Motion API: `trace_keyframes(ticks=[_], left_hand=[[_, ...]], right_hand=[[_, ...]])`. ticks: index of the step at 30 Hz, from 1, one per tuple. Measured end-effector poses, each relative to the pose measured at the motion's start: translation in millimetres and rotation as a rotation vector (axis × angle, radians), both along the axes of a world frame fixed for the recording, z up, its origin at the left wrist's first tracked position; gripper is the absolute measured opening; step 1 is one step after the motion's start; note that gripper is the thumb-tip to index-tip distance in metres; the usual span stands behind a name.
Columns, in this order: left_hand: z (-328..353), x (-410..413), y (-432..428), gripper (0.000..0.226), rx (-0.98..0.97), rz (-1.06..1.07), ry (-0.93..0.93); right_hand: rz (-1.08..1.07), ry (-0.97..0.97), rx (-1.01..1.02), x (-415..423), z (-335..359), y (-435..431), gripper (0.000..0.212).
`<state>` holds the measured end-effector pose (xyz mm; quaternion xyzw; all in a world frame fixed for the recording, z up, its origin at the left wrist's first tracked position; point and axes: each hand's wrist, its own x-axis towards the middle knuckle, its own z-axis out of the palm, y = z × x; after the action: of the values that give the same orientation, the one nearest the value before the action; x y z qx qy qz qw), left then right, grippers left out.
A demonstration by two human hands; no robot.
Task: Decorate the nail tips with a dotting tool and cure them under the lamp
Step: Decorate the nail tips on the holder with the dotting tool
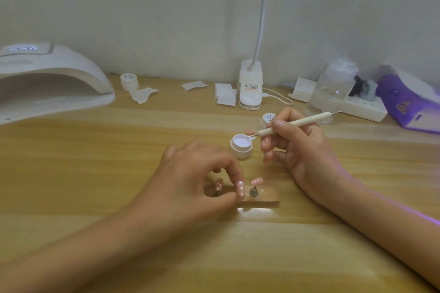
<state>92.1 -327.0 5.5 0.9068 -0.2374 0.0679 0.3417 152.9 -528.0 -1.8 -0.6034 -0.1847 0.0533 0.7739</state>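
At the jar [241, 153], the right hand [303, 147] pinches the dotting tool [298, 122].

site is presenting as a small home nail-art station. a wood-grain surface [95, 145] is standing against a plain white wall [142, 7] and is carrying a white curing lamp [47, 74], an open gel pot [241, 147], a clip-on desk lamp [250, 88], cut wipes [226, 96] and a power strip [362, 106].

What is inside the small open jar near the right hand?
Pale whitish gel fills the jar. The metal tip of the dotting tool, in the right hand, reaches its rim. The gel covers the bottom.
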Motion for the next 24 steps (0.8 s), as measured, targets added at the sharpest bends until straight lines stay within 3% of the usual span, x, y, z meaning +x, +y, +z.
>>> trace_keyframes(ticks=[6,13,19,24], left_hand=[[-5.6,3.1,0.9,0.013,-0.139,0.008,0.117],[-7.0,4.8,0.7,0.01,-0.102,0.03,0.129],[0.5,5.4,-9.8,0.024,0.119,0.003,0.064],[7.8,2.3,-21.9,0.011,0.184,-0.012,-0.014]], right_hand=[[0.001,0.011,-0.001,1.6,-1.9,0.0,0.024],[0.002,0.024,0.009,1.9,-1.6,0.2,0.023],[-0.003,0.045,0.043,3.4,-1.5,0.0,0.025],[-0.017,0.079,0.087,5.0,-0.8,-2.3,0.019]])
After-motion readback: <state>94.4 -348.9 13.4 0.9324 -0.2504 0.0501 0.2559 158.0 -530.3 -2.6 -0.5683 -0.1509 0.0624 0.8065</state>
